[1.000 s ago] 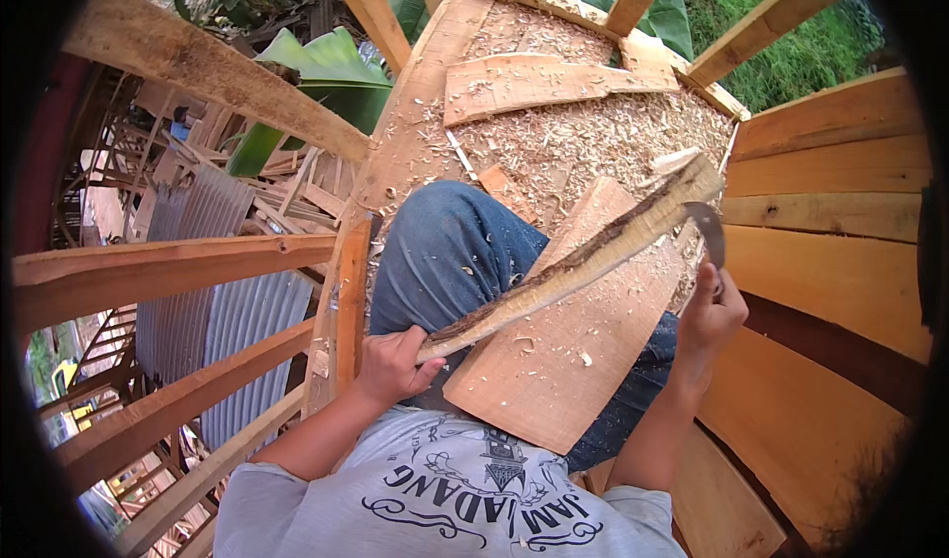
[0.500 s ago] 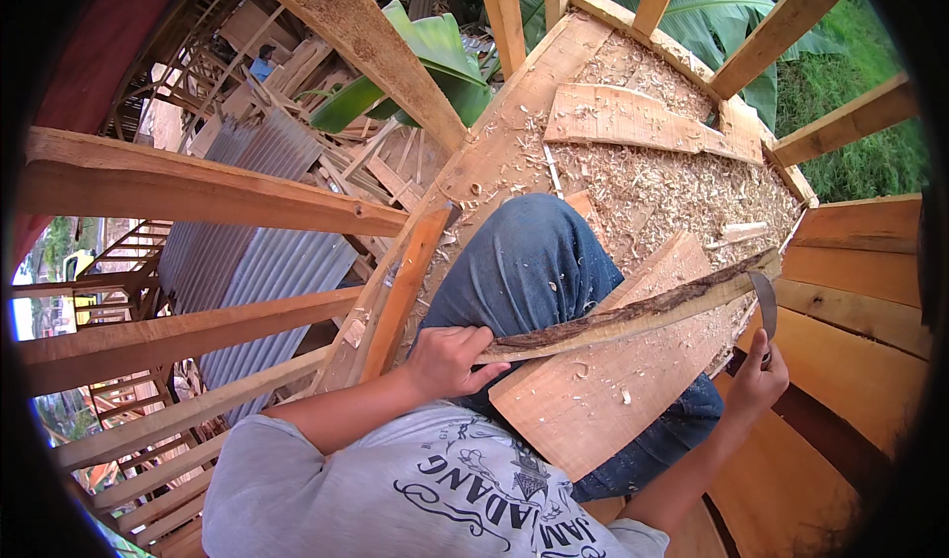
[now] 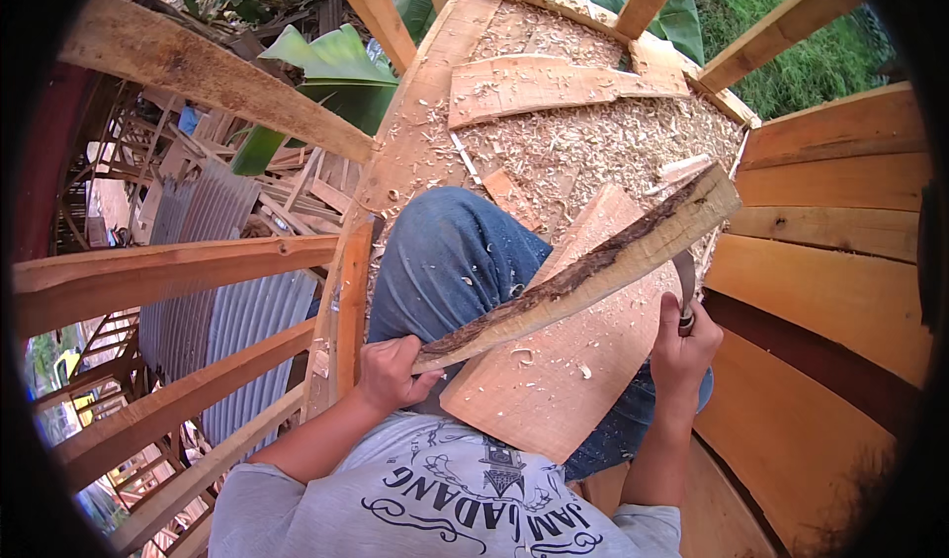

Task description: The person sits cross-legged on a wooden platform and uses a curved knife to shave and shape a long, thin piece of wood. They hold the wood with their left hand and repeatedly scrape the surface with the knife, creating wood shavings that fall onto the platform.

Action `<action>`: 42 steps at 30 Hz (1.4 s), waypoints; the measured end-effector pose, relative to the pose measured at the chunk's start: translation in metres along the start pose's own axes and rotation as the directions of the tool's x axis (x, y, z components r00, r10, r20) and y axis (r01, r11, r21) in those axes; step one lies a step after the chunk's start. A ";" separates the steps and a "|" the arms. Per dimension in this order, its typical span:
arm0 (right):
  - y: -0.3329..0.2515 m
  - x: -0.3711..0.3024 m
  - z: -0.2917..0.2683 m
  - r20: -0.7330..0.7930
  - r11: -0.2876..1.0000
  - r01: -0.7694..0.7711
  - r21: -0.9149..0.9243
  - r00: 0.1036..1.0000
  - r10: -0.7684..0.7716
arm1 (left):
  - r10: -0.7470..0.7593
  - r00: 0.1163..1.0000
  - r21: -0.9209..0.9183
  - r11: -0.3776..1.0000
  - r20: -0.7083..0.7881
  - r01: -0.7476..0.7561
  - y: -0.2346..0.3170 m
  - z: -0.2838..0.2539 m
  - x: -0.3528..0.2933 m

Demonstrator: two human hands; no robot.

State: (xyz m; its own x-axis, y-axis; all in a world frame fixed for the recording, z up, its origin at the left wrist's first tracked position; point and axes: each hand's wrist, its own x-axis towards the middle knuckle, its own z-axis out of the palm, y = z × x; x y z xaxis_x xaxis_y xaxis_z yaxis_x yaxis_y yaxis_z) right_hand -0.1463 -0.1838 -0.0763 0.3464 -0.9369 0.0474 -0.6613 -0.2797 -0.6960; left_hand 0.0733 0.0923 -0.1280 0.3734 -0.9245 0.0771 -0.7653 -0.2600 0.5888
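Observation:
A long strip of wood with a dark bark edge slants up to the right across my lap. My left hand is closed around its near end. My right hand grips the handle of a curved knife. The blade points up beside the strip's lower edge near its far end; whether it touches the wood I cannot tell. Beneath the strip, a wide plank with a few shavings on it lies across my legs, one bent knee in blue jeans beside it.
Shavings cover the wooden floor, with a rough board lying farther off. Upright posts line the left side, with corrugated sheets below. A plank wall stands close to my right hand. Banana leaves and grass show outside.
The strip's far end has tilted upward, and more of its pale side shows. The knife has shifted from the strip's end back along its lower edge. The whole view has turned slightly.

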 end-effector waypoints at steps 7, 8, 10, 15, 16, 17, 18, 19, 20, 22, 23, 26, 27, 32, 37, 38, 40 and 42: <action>0.015 0.004 -0.020 -0.053 0.987 -0.129 0.096 0.990 0.134 | -0.041 0.999 0.033 0.999 -0.003 0.041 0.009 0.005 0.001; 0.013 0.000 -0.019 -0.037 0.986 -0.112 0.124 0.992 0.117 | -0.052 0.999 0.036 0.998 -0.004 0.052 0.009 0.004 0.002; -0.005 -0.010 -0.015 0.036 0.998 0.068 0.016 0.997 -0.069 | -0.021 1.000 0.046 0.999 0.003 0.020 0.007 0.003 0.005; -0.019 0.002 0.006 0.118 0.952 0.195 -0.235 0.978 -0.171 | -0.029 0.999 0.056 0.998 0.017 0.028 0.005 0.002 0.002; -0.007 0.014 0.003 0.067 0.947 0.156 -0.280 0.987 -0.143 | -0.041 0.999 0.065 0.997 0.010 0.040 0.008 0.001 0.002; -0.002 0.021 0.001 0.015 0.940 0.115 -0.321 0.993 -0.117 | -0.054 0.999 0.073 0.996 0.003 0.053 0.010 0.001 0.003; -0.002 0.020 0.000 0.022 0.944 0.123 -0.306 0.992 -0.122 | -0.049 0.999 0.063 0.997 -0.002 0.049 0.011 0.002 0.004; -0.005 0.018 0.002 0.033 0.949 0.133 -0.285 0.991 -0.129 | -0.048 0.999 0.057 0.997 -0.007 0.048 0.009 0.004 0.004; -0.009 0.013 0.005 0.044 0.954 0.143 -0.264 0.990 -0.136 | -0.047 0.999 0.051 0.998 -0.011 0.047 0.008 0.004 0.004; -0.017 0.001 0.012 0.102 0.952 0.213 -0.220 0.976 -0.195 | -0.034 0.999 0.051 0.998 -0.007 0.034 0.006 0.004 0.002; -0.018 -0.002 0.014 0.122 0.935 0.275 -0.224 0.960 -0.253 | -0.026 1.000 0.047 0.999 0.000 0.026 0.006 0.004 0.001; 0.000 0.018 0.004 0.034 0.973 0.014 -0.228 0.999 -0.006 | -0.042 0.999 0.035 0.999 0.003 0.042 0.008 0.002 0.004; 0.002 0.017 0.005 0.043 0.970 0.025 -0.241 0.999 -0.015 | -0.049 0.999 0.032 0.998 0.015 0.049 0.009 0.002 0.002; -0.021 0.000 0.013 0.164 0.909 0.321 -0.265 0.944 -0.285 | -0.043 0.999 0.020 0.999 0.011 0.043 0.005 0.003 0.002; -0.008 0.016 0.010 0.011 0.955 0.151 -0.255 0.988 -0.153 | -0.080 0.996 0.013 0.997 0.029 0.079 0.009 0.001 0.001; -0.008 0.017 0.009 -0.011 0.965 0.123 -0.233 0.992 -0.129 | -0.083 0.996 0.007 0.997 0.036 0.083 0.007 0.001 0.000; -0.020 0.009 0.008 0.086 0.921 0.289 -0.259 0.957 -0.276 | -0.059 0.998 0.007 0.998 0.029 0.059 0.006 0.002 0.002; -0.026 0.003 0.009 0.197 0.885 0.399 -0.241 0.913 -0.357 | -0.051 0.998 0.014 0.999 0.024 0.051 0.006 0.001 0.006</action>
State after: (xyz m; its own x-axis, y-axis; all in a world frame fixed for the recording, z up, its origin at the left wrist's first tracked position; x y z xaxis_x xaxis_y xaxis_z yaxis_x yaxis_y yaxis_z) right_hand -0.1226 -0.1774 -0.0645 0.6839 -0.7139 0.1506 -0.6073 -0.6714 -0.4246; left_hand 0.0703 0.0848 -0.1249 0.3998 -0.9162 0.0276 -0.7526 -0.3109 0.5804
